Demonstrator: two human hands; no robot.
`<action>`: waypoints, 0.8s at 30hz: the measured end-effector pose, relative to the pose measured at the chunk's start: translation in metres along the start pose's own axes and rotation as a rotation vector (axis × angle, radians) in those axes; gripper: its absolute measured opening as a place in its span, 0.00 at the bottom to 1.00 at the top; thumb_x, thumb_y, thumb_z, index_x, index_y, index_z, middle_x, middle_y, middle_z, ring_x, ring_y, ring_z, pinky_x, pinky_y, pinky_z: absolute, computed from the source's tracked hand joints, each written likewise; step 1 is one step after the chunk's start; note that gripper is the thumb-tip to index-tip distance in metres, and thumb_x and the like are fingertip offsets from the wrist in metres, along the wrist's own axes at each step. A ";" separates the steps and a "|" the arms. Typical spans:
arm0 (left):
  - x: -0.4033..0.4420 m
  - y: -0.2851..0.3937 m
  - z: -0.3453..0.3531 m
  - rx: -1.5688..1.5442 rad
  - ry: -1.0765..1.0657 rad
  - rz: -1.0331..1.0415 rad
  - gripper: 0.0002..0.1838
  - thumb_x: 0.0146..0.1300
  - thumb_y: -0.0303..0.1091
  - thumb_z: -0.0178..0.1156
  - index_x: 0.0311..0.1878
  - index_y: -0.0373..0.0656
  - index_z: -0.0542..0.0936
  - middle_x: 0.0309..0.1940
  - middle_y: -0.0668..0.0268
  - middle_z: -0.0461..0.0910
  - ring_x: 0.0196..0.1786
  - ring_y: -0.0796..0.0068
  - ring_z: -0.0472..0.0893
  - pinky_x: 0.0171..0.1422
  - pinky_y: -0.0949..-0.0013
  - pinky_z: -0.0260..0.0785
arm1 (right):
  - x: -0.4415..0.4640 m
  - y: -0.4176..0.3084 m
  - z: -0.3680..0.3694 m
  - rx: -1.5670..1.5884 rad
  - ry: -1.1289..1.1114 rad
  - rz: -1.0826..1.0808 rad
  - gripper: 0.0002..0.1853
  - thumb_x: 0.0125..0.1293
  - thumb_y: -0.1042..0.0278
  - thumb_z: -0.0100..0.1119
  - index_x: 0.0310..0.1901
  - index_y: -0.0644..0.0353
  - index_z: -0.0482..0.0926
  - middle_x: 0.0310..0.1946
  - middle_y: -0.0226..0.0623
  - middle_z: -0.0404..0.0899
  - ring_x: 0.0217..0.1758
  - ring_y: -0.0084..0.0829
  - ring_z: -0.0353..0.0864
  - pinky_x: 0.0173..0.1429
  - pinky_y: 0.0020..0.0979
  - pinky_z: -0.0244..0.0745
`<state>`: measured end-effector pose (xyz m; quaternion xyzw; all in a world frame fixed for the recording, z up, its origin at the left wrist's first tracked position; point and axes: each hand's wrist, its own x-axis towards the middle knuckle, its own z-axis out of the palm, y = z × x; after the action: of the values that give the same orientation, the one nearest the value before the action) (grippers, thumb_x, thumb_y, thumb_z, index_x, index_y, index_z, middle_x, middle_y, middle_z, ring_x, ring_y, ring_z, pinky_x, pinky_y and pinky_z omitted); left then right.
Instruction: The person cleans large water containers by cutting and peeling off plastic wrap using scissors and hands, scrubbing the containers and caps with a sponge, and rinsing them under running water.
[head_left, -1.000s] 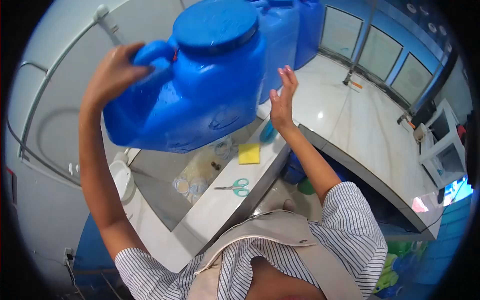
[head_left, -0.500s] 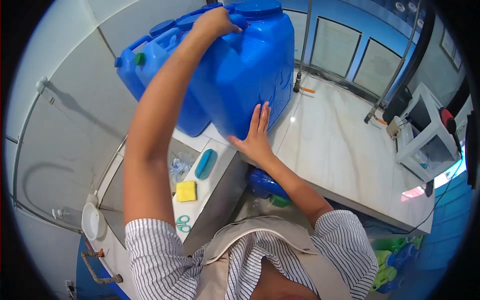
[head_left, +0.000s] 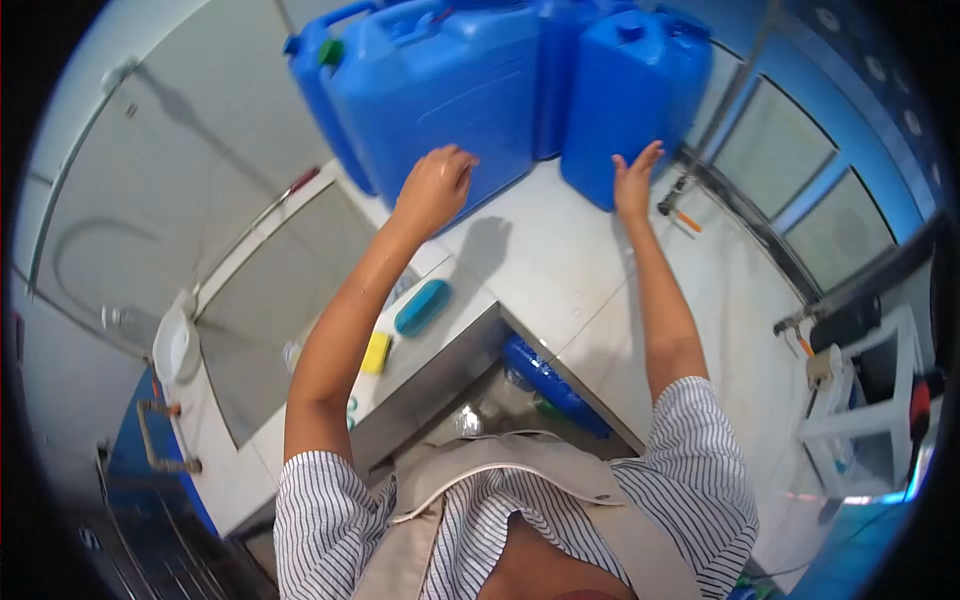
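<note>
Blue plastic jerrycans: at least 4 along the top of the frame, overlap hides the exact count. One light-blue ribbed jerrycan with a green screw cap (head_left: pixel 460 100), upper centre-left; one blue jerrycan with a blue cap (head_left: pixel 312 85) behind its left side; one dark-blue jerrycan (head_left: pixel 550 85) behind, top centre; one tall glossy blue jerrycan (head_left: pixel 620 105), upper right, upright on the white marbled tile counter (head_left: pixel 560 260).

Also: 1 turquoise oval brush (head_left: pixel 423 307) and 1 yellow rectangular sponge (head_left: pixel 376 352) on the ledge, centre; 1 white plastic bowl (head_left: pixel 178 345), left; 1 white plastic rack (head_left: pixel 870 440), far right; 2 orange-handled metal valves, upper right (head_left: pixel 687 220) and right (head_left: pixel 805 345).

Hands, 2. Right hand (head_left: pixel 633 188): open, fingers straight, thumb apart, at lower right of the tall jerrycan; looks against it, contact not certain. Left hand (head_left: pixel 437 190): fingers bent, in front of the light-blue jerrycan; can't tell how far closed, or whether touching.
</note>
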<state>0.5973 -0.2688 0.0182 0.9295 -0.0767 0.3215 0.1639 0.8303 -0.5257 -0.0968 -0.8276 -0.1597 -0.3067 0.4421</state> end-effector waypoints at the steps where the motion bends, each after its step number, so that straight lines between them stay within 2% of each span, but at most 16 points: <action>1: -0.029 -0.011 -0.002 0.001 -0.011 -0.063 0.10 0.56 0.24 0.52 0.39 0.36 0.80 0.35 0.52 0.77 0.42 0.51 0.76 0.48 0.55 0.69 | -0.002 0.006 0.009 -0.023 0.034 -0.083 0.46 0.66 0.54 0.53 0.70 0.68 0.32 0.69 0.69 0.34 0.74 0.58 0.34 0.74 0.43 0.43; 2: -0.057 -0.021 -0.005 0.001 -0.014 -0.128 0.09 0.55 0.24 0.52 0.37 0.36 0.80 0.34 0.52 0.77 0.41 0.51 0.76 0.48 0.55 0.69 | -0.010 0.005 0.018 -0.004 -0.014 -0.096 0.46 0.66 0.54 0.53 0.70 0.68 0.32 0.69 0.69 0.34 0.74 0.58 0.34 0.74 0.43 0.43; 4: -0.111 -0.042 -0.018 0.035 -0.012 -0.263 0.09 0.56 0.24 0.53 0.38 0.37 0.80 0.36 0.53 0.78 0.43 0.52 0.76 0.48 0.57 0.69 | -0.034 -0.012 0.031 -0.172 0.131 -0.149 0.45 0.65 0.58 0.54 0.70 0.68 0.35 0.69 0.68 0.36 0.74 0.57 0.34 0.75 0.46 0.40; 6: -0.159 -0.041 -0.041 0.077 -0.007 -0.400 0.09 0.57 0.25 0.53 0.39 0.37 0.79 0.38 0.55 0.78 0.44 0.53 0.76 0.50 0.59 0.69 | -0.092 -0.082 0.030 -0.063 -0.117 -0.429 0.41 0.63 0.63 0.55 0.70 0.65 0.43 0.69 0.65 0.40 0.74 0.56 0.38 0.74 0.48 0.39; 7: -0.181 -0.038 -0.050 0.104 0.004 -0.447 0.09 0.57 0.25 0.53 0.39 0.37 0.79 0.38 0.55 0.78 0.44 0.53 0.76 0.50 0.59 0.69 | -0.127 -0.099 0.041 0.136 -0.467 -0.442 0.36 0.60 0.66 0.56 0.69 0.59 0.53 0.69 0.58 0.46 0.73 0.54 0.42 0.74 0.50 0.38; 8: -0.203 -0.034 -0.057 0.121 0.022 -0.470 0.08 0.57 0.25 0.53 0.40 0.37 0.79 0.38 0.55 0.78 0.44 0.53 0.76 0.50 0.58 0.68 | -0.157 -0.118 0.049 0.152 -0.577 -0.717 0.33 0.57 0.67 0.58 0.66 0.54 0.62 0.69 0.52 0.50 0.73 0.52 0.45 0.74 0.51 0.38; 9: -0.224 -0.029 -0.067 0.145 0.046 -0.496 0.08 0.57 0.25 0.54 0.40 0.36 0.78 0.38 0.55 0.78 0.44 0.52 0.76 0.50 0.58 0.68 | -0.178 -0.153 0.040 0.187 -0.789 -0.807 0.32 0.55 0.68 0.58 0.64 0.53 0.65 0.69 0.49 0.51 0.73 0.50 0.46 0.73 0.53 0.38; 10: -0.243 -0.022 -0.080 0.147 0.053 -0.564 0.08 0.57 0.25 0.54 0.40 0.36 0.78 0.38 0.55 0.78 0.45 0.53 0.76 0.51 0.58 0.68 | -0.198 -0.183 0.037 0.260 -0.855 -0.852 0.30 0.54 0.69 0.57 0.62 0.54 0.68 0.68 0.47 0.55 0.72 0.50 0.49 0.73 0.52 0.40; 13: -0.310 0.000 -0.119 0.220 0.174 -0.681 0.08 0.58 0.25 0.54 0.40 0.37 0.79 0.40 0.55 0.78 0.46 0.53 0.76 0.51 0.58 0.68 | -0.256 -0.253 0.046 0.584 -1.008 -0.883 0.28 0.53 0.71 0.56 0.60 0.56 0.69 0.65 0.47 0.58 0.70 0.50 0.54 0.72 0.51 0.46; 14: -0.335 0.009 -0.131 0.269 0.241 -0.719 0.09 0.56 0.25 0.54 0.40 0.37 0.79 0.38 0.56 0.77 0.45 0.54 0.75 0.51 0.57 0.66 | -0.275 -0.283 0.043 0.645 -1.021 -0.925 0.25 0.54 0.73 0.54 0.57 0.58 0.71 0.62 0.47 0.62 0.66 0.50 0.60 0.69 0.47 0.55; 17: -0.418 0.041 -0.168 0.360 0.344 -0.925 0.10 0.56 0.25 0.54 0.42 0.37 0.78 0.38 0.56 0.77 0.45 0.54 0.75 0.52 0.57 0.66 | -0.350 -0.356 0.041 0.836 -1.265 -0.959 0.22 0.56 0.75 0.53 0.56 0.59 0.71 0.61 0.46 0.64 0.63 0.49 0.64 0.65 0.43 0.62; 18: -0.439 0.061 -0.179 0.383 0.390 -0.970 0.11 0.56 0.26 0.54 0.42 0.37 0.79 0.39 0.55 0.77 0.46 0.54 0.75 0.52 0.56 0.66 | -0.372 -0.378 0.029 0.896 -1.260 -1.032 0.20 0.58 0.76 0.51 0.54 0.60 0.72 0.59 0.47 0.65 0.61 0.47 0.67 0.61 0.40 0.66; 19: -0.464 0.081 -0.191 0.375 0.428 -1.028 0.10 0.57 0.26 0.53 0.42 0.37 0.78 0.40 0.55 0.78 0.47 0.54 0.75 0.53 0.56 0.66 | -0.400 -0.397 0.021 0.951 -1.303 -1.075 0.20 0.58 0.76 0.51 0.54 0.60 0.72 0.59 0.47 0.65 0.61 0.47 0.67 0.61 0.40 0.66; 21: -0.519 0.125 -0.208 0.498 0.486 -1.115 0.10 0.59 0.27 0.53 0.42 0.37 0.78 0.42 0.55 0.78 0.48 0.54 0.75 0.54 0.57 0.66 | -0.455 -0.430 -0.005 1.014 -1.583 -1.035 0.19 0.59 0.77 0.50 0.53 0.61 0.73 0.59 0.47 0.65 0.61 0.45 0.67 0.60 0.38 0.68; 23: -0.574 0.181 -0.227 0.549 0.529 -1.213 0.10 0.60 0.28 0.52 0.42 0.37 0.79 0.42 0.55 0.78 0.49 0.54 0.75 0.55 0.57 0.65 | -0.513 -0.455 -0.031 1.100 -1.636 -1.136 0.18 0.59 0.78 0.49 0.52 0.63 0.74 0.58 0.48 0.66 0.59 0.45 0.69 0.59 0.37 0.69; 24: -0.604 0.214 -0.234 0.557 0.542 -1.291 0.11 0.61 0.29 0.52 0.44 0.37 0.78 0.43 0.56 0.77 0.50 0.54 0.75 0.55 0.58 0.65 | -0.540 -0.465 -0.050 1.084 -1.754 -1.163 0.17 0.59 0.78 0.49 0.51 0.63 0.75 0.58 0.48 0.67 0.59 0.45 0.70 0.59 0.37 0.69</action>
<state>-0.0618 -0.3630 -0.1305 0.6852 0.6105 0.3865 0.0919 0.1517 -0.3041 -0.1313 -0.2629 -0.8702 0.3185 0.2687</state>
